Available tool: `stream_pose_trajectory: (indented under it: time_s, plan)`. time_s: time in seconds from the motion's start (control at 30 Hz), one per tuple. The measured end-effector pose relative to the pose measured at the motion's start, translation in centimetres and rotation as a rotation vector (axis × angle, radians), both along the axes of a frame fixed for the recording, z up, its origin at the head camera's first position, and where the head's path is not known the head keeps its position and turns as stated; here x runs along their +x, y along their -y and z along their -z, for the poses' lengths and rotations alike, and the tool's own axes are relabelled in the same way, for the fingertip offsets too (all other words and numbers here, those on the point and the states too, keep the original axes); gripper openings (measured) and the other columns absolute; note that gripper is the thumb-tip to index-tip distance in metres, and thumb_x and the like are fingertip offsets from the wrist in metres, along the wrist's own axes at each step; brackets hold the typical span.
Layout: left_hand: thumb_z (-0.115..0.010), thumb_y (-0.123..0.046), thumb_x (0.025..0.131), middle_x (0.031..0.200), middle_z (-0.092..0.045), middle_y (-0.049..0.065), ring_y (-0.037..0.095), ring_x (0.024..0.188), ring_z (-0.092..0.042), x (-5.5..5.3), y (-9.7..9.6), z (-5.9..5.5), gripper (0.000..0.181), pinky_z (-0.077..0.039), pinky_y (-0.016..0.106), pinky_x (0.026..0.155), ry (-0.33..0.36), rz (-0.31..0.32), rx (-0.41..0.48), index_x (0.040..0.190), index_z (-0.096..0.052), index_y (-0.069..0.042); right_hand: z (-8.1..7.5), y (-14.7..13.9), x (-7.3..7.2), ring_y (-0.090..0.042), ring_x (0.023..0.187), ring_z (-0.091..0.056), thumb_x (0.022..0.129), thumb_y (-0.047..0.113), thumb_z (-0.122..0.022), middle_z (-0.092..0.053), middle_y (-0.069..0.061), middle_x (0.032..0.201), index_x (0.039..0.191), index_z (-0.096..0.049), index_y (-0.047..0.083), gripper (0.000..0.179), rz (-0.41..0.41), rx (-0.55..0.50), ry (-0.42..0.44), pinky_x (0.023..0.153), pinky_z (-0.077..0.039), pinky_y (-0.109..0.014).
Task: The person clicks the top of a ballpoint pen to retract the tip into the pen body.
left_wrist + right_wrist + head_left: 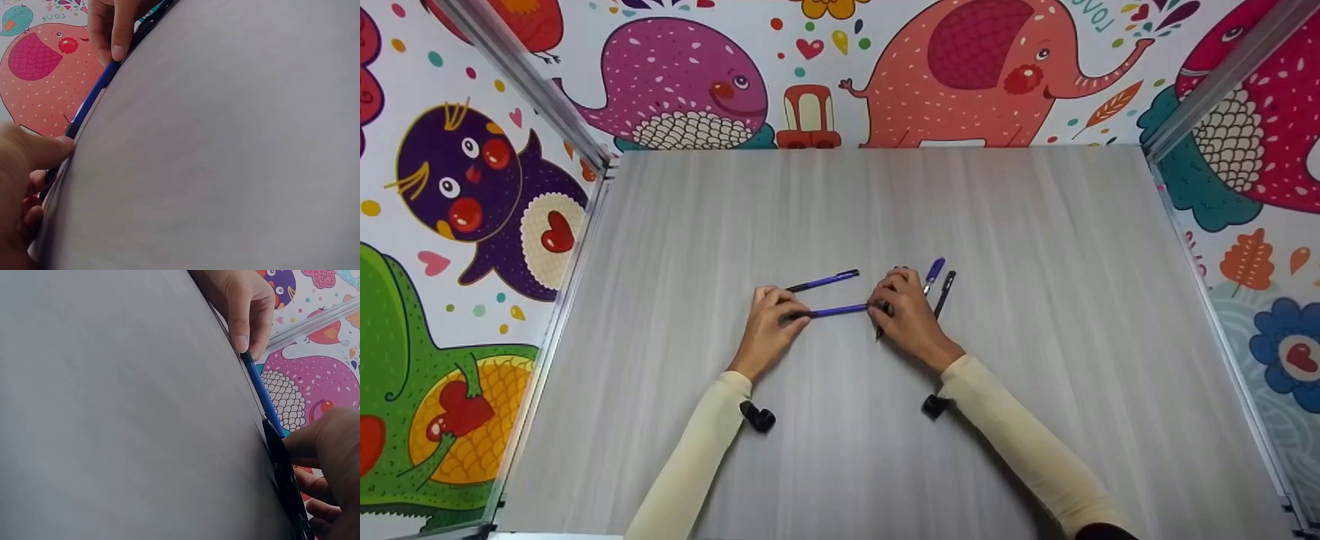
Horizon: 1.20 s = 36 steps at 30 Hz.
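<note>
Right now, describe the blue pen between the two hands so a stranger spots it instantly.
On the grey table, find the left hand and the right hand near the middle. The blue pen bridges the gap between them, one end at each; the similar pen beyond it has its right end free.

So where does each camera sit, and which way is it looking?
Head: on the person's head, looking forward and down at the table; both cream sleeves, the left hand and right hand show.
Left wrist: on that wrist, looking across the table toward the printed elephant; left hand close, right hand beyond.
Right wrist: on that wrist, looking across toward the printed whale; right hand close, left hand beyond.
Shared: both wrist views show the two hands and the blue pen between them.
</note>
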State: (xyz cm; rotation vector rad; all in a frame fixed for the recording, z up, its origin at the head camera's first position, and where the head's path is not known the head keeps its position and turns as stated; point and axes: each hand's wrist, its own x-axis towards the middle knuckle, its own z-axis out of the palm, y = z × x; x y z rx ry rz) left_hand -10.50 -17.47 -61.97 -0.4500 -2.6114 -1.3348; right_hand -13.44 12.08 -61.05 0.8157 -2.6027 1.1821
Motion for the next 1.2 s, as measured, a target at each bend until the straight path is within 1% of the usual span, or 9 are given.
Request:
stream_pose_trajectory:
  time_s: [0.33, 0.5, 0.57, 0.67, 0.8, 0.87, 0.97, 1.1, 1.2]
  plan:
    - [-0.089, -0.01, 0.094, 0.114, -0.069, 0.004, 0.028, 0.122, -0.05, 0.1, -0.1, -0.1, 0.01, -0.045, 0.047, 0.108, 0.025, -0.013, -0.006, 0.104, -0.086, -0.01, -0.2, 0.0, 0.1, -0.039, 0.136, -0.049, 0.094, 0.0, -0.085, -0.07, -0.013, 0.117, 0.102, -0.081, 0.002, 0.009, 0.014, 0.01, 0.023, 0.12, -0.039, -0.057]
    - [-0.089, -0.009, 0.094, 0.117, -0.068, 0.004, 0.027, 0.124, -0.05, 0.1, -0.1, -0.4, 0.014, -0.045, 0.045, 0.108, 0.038, -0.025, 0.029, 0.108, -0.086, -0.007, -0.5, 0.0, 0.0, -0.041, 0.135, -0.05, 0.094, 0.0, -0.085, -0.07, -0.013, 0.116, 0.102, -0.08, 0.002, 0.009, 0.005, 0.006, 0.011, 0.121, -0.039, -0.057]
    - [-0.089, -0.008, 0.093, 0.117, -0.069, 0.005, 0.027, 0.123, -0.052, 0.1, -0.1, -0.6, 0.015, -0.046, 0.044, 0.107, 0.017, -0.039, 0.047, 0.108, -0.085, -0.007, -0.6, -0.1, -0.1, -0.042, 0.135, -0.051, 0.094, 0.0, -0.085, -0.07, -0.013, 0.116, 0.102, -0.08, 0.002, 0.009, 0.007, -0.003, 0.01, 0.12, -0.04, -0.058]
    - [-0.089, -0.004, 0.092, 0.115, -0.069, 0.007, 0.029, 0.121, -0.054, 0.1, -0.1, -0.8, 0.016, -0.047, 0.044, 0.106, -0.042, -0.055, 0.064, 0.107, -0.085, -0.005, -0.8, -0.1, -0.3, -0.041, 0.134, -0.051, 0.095, -0.001, -0.085, -0.071, -0.013, 0.116, 0.103, -0.081, 0.001, 0.01, 0.018, -0.023, 0.014, 0.118, -0.042, -0.057]
    - [-0.089, -0.001, 0.091, 0.114, -0.071, 0.01, 0.032, 0.119, -0.056, -0.1, 0.0, -1.1, 0.017, -0.047, 0.044, 0.104, -0.105, -0.061, 0.074, 0.107, -0.084, -0.004, -1.0, -0.2, -0.6, -0.038, 0.134, -0.052, 0.099, 0.003, -0.082, -0.072, -0.013, 0.117, 0.108, -0.08, 0.0, 0.01, 0.041, -0.036, 0.042, 0.118, -0.043, -0.055]
    - [-0.089, -0.001, 0.091, 0.115, -0.072, 0.012, 0.032, 0.119, -0.056, -0.3, 0.0, -1.2, 0.018, -0.047, 0.045, 0.105, -0.114, -0.062, 0.074, 0.109, -0.084, -0.003, -1.1, -0.2, -0.7, -0.038, 0.135, -0.051, 0.101, 0.006, -0.08, -0.072, -0.014, 0.118, 0.112, -0.079, -0.001, 0.013, 0.052, -0.039, 0.059, 0.117, -0.043, -0.054]
    - [-0.088, -0.002, 0.092, 0.116, -0.073, 0.013, 0.033, 0.121, -0.057, -0.4, 0.1, -1.2, 0.02, -0.047, 0.046, 0.107, -0.108, -0.078, 0.074, 0.111, -0.083, -0.003, -1.2, 0.0, -0.8, -0.04, 0.134, -0.051, 0.102, 0.009, -0.08, -0.071, -0.016, 0.12, 0.117, -0.077, -0.002, 0.019, 0.063, -0.04, 0.063, 0.116, -0.043, -0.056]
    - [-0.088, -0.002, 0.092, 0.117, -0.072, 0.014, 0.035, 0.123, -0.056, -0.8, 0.4, -1.0, 0.021, -0.045, 0.049, 0.109, -0.099, -0.091, 0.078, 0.113, -0.082, -0.001, -1.3, 0.5, -1.1, -0.041, 0.134, -0.051, 0.102, 0.01, -0.08, -0.071, -0.018, 0.122, 0.12, -0.076, -0.003, 0.022, 0.069, -0.028, 0.073, 0.115, -0.044, -0.056]
    - [-0.087, -0.001, 0.092, 0.118, -0.072, 0.015, 0.036, 0.125, -0.054, -1.1, 0.5, -0.9, 0.022, -0.043, 0.051, 0.111, -0.096, -0.092, 0.073, 0.114, -0.081, 0.001, -1.2, 0.7, -1.4, -0.04, 0.136, -0.05, 0.103, 0.011, -0.079, -0.07, -0.018, 0.124, 0.121, -0.076, -0.002, 0.023, 0.069, -0.012, 0.098, 0.115, -0.045, -0.055]
